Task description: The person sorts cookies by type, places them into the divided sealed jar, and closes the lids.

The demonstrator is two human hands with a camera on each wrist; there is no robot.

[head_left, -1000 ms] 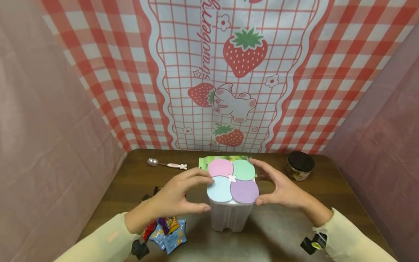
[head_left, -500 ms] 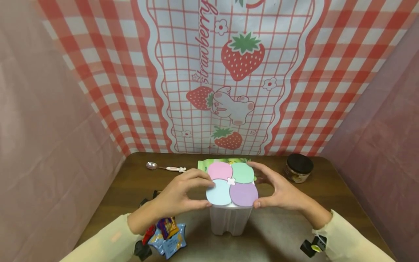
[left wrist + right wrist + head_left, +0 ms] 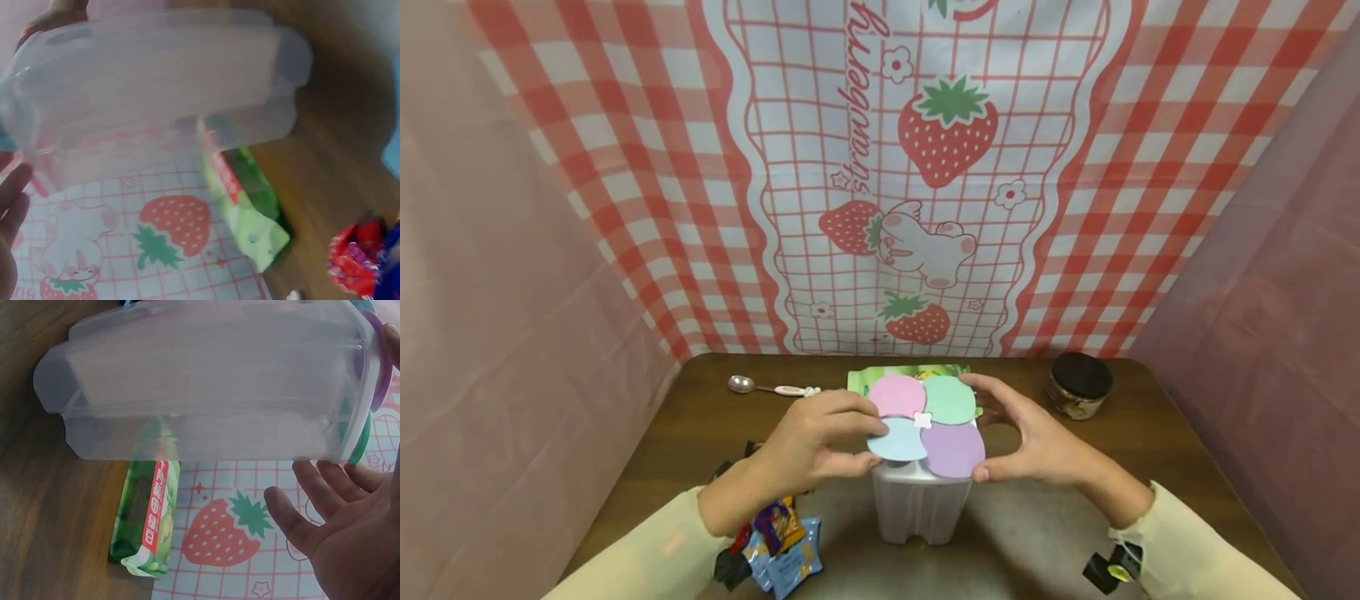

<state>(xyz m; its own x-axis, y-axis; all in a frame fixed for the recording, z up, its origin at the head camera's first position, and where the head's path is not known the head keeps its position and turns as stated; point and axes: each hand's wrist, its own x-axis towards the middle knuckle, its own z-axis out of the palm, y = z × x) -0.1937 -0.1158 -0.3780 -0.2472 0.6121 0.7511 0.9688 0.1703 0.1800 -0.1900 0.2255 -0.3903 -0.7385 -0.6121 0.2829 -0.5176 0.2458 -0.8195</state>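
A tall translucent plastic storage box (image 3: 921,510) stands upright, topped by pink (image 3: 897,395), green (image 3: 950,400), light-blue (image 3: 895,442) and purple (image 3: 953,451) petal-shaped flaps around a white centre piece. My left hand (image 3: 820,433) pinches the light-blue flap between thumb and fingers; its outer edge is tilted up and a dark gap shows below. On the other side my right hand (image 3: 1041,433) holds the box's top, thumb at the purple flap and fingers by the green one. In the right wrist view, fingertips (image 3: 312,475) meet the box rim while the index finger stands off it.
Behind the box lies a green snack packet (image 3: 145,512). A spoon with a pink-and-white handle (image 3: 790,391) is at back left, and a black-lidded jar (image 3: 1078,385) at back right. Several wrapped snacks (image 3: 786,554) lie by my left forearm. A strawberry-print cloth (image 3: 880,167) hangs behind.
My left fingers have closed on the light-blue flap, and its edge has risen from the box. My right hand keeps its place. The head view has shifted slightly.
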